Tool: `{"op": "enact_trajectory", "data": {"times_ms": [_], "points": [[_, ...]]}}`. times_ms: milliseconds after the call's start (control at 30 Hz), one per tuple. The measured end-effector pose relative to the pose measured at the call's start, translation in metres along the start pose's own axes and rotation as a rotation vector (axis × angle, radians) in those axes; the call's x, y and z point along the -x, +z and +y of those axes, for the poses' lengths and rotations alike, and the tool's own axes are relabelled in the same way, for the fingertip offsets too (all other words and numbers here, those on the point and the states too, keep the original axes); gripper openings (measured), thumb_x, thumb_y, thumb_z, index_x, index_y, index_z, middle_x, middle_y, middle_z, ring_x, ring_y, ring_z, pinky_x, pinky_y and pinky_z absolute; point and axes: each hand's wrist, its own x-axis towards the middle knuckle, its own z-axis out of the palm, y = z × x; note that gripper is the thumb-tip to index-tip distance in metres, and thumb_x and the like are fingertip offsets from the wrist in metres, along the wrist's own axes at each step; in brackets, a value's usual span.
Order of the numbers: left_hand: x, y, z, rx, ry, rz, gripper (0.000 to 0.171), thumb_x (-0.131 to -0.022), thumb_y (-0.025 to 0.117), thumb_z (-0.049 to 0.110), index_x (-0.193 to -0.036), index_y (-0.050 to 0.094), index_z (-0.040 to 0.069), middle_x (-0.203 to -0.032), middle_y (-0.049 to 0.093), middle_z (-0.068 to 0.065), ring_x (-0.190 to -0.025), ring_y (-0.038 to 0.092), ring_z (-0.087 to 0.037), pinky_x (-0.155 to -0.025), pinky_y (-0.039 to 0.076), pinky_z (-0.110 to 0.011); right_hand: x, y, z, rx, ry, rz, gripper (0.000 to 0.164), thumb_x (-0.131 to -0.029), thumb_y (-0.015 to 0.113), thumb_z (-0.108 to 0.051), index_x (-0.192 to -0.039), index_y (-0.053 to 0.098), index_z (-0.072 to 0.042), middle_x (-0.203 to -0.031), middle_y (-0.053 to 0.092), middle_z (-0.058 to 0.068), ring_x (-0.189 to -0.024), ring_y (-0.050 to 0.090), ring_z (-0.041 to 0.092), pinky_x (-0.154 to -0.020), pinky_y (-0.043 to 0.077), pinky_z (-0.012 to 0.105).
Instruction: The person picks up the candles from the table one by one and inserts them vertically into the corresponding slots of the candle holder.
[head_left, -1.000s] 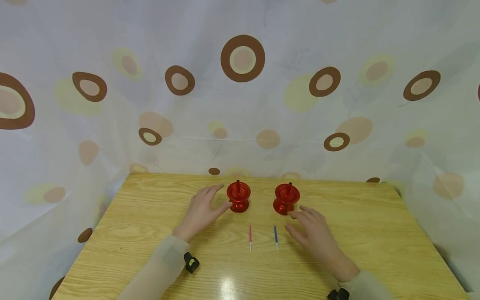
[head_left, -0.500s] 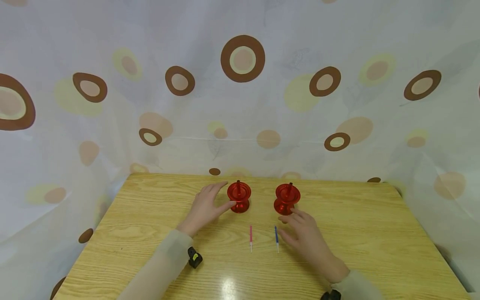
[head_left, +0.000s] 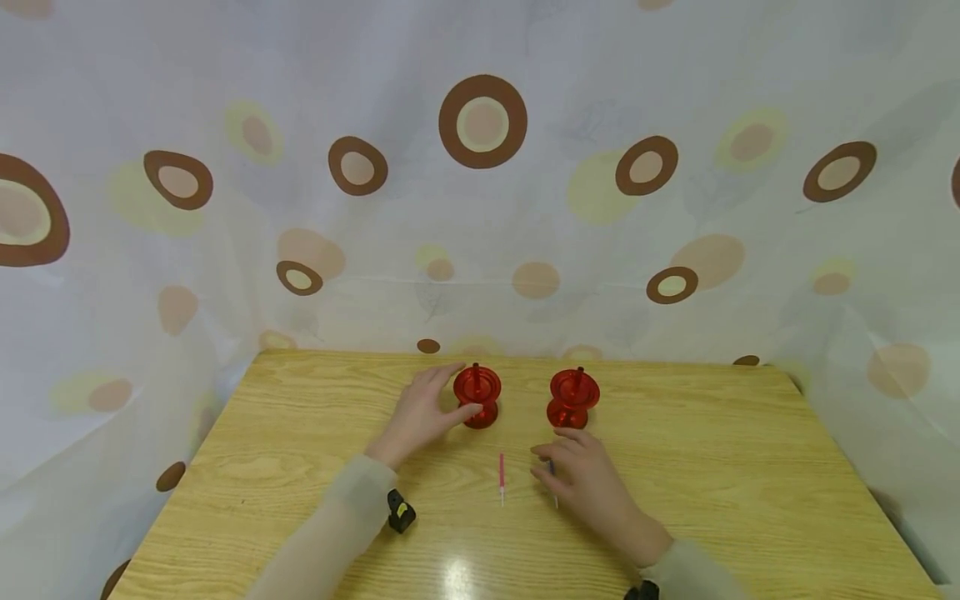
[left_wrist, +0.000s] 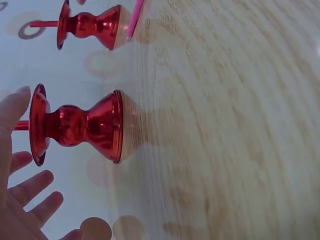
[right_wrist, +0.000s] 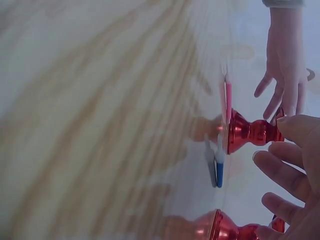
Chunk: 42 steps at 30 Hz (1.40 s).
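Two shiny red candle holders, each with a spike rising from its cup, stand upright near the table's back edge. My left hand (head_left: pixel 422 418) is spread beside the left candle holder (head_left: pixel 489 392), thumb before it and fingers behind its left rim; nothing is gripped. In the left wrist view, that thumb and fingers sit around the cup's level. My right hand (head_left: pixel 592 483) hovers with parted fingers over a thin blue candle (right_wrist: pixel 220 172), partly hiding it in the head view. Behind that hand is the right candle holder (head_left: pixel 572 404). A thin pink candle (head_left: pixel 502 472) lies between the hands.
The wooden table (head_left: pixel 300 467) has a light grain and a bright reflection near its front. A pale curtain (head_left: pixel 555 108) patterned with brown ovals hangs along its back and sides. Each wrist carries a small black device (head_left: pixel 401 512).
My left hand has shifted right, bringing its thumb across the left candle holder's front. My right hand has moved left, from beside the blue candle to over it. Holders and candles stayed put.
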Motion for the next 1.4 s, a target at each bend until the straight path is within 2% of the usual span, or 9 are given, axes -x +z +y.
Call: {"op": "enact_trajectory", "data": {"times_ms": [300, 533, 667, 767, 1000, 1233, 1400], "points": [[-0.001, 0.006, -0.001, 0.028, -0.001, -0.006, 0.075, -0.093, 0.077, 0.05, -0.155, 0.05, 0.018, -0.154, 0.052, -0.011, -0.144, 0.044, -0.037, -0.115, 0.033, -0.067, -0.004, 0.012, -0.009, -0.055, 0.072, -0.031, 0.023, -0.08, 0.09, -0.014, -0.1, 0.079, -0.007, -0.088, 0.077, -0.002, -0.108, 0.067, 0.039, -0.097, 0.049, 0.062], [-0.001, 0.007, -0.001, 0.045, -0.005, -0.01, 0.076, -0.092, 0.077, 0.051, -0.156, 0.049, 0.02, -0.155, 0.052, -0.01, -0.145, 0.043, -0.037, -0.116, 0.031, -0.068, -0.005, 0.02, -0.013, -0.013, 0.047, -0.03, 0.024, -0.078, 0.092, -0.018, -0.098, 0.08, -0.011, -0.085, 0.074, -0.009, -0.093, 0.061, 0.02, -0.089, 0.049, 0.051], [-0.002, 0.007, -0.001, 0.044, -0.002, -0.015, 0.077, -0.092, 0.077, 0.052, -0.156, 0.049, 0.019, -0.155, 0.052, -0.01, -0.145, 0.044, -0.037, -0.116, 0.031, -0.067, -0.006, 0.021, -0.018, 0.01, 0.106, -0.073, 0.022, -0.08, 0.091, -0.02, -0.098, 0.081, -0.014, -0.082, 0.072, -0.013, -0.092, 0.058, 0.016, -0.091, 0.048, 0.052], [-0.003, 0.007, -0.001, 0.042, 0.001, -0.019, 0.077, -0.092, 0.077, 0.052, -0.156, 0.048, 0.019, -0.154, 0.052, -0.01, -0.144, 0.044, -0.037, -0.116, 0.033, -0.067, -0.007, 0.022, -0.022, 0.016, 0.156, -0.101, 0.02, -0.08, 0.091, -0.021, -0.096, 0.081, -0.015, -0.08, 0.071, -0.014, -0.092, 0.057, 0.015, -0.092, 0.046, 0.054], [-0.003, 0.006, 0.001, 0.051, -0.003, -0.033, 0.077, -0.092, 0.077, 0.051, -0.156, 0.048, 0.021, -0.155, 0.051, -0.011, -0.144, 0.045, -0.037, -0.116, 0.034, -0.064, -0.008, 0.028, -0.028, 0.025, 0.175, -0.081, 0.02, -0.076, 0.093, -0.021, -0.09, 0.079, -0.016, -0.077, 0.07, -0.01, -0.096, 0.061, 0.024, -0.097, 0.044, 0.064], [-0.002, 0.006, 0.001, 0.053, 0.003, -0.034, 0.076, -0.092, 0.077, 0.052, -0.156, 0.048, 0.023, -0.155, 0.051, -0.009, -0.144, 0.044, -0.036, -0.115, 0.034, -0.065, -0.011, 0.031, -0.034, 0.029, 0.268, -0.184, 0.018, -0.08, 0.091, -0.025, -0.084, 0.075, -0.019, -0.077, 0.069, -0.01, -0.105, 0.06, 0.03, -0.106, 0.034, 0.071], [-0.003, 0.005, 0.0, 0.051, 0.011, -0.031, 0.077, -0.092, 0.076, 0.053, -0.156, 0.048, 0.022, -0.155, 0.052, -0.009, -0.144, 0.045, -0.036, -0.115, 0.035, -0.064, -0.015, 0.031, -0.038, 0.039, 0.303, -0.211, 0.019, -0.081, 0.091, -0.026, -0.08, 0.072, -0.022, -0.074, 0.065, -0.011, -0.103, 0.059, 0.028, -0.108, 0.031, 0.075]]}}
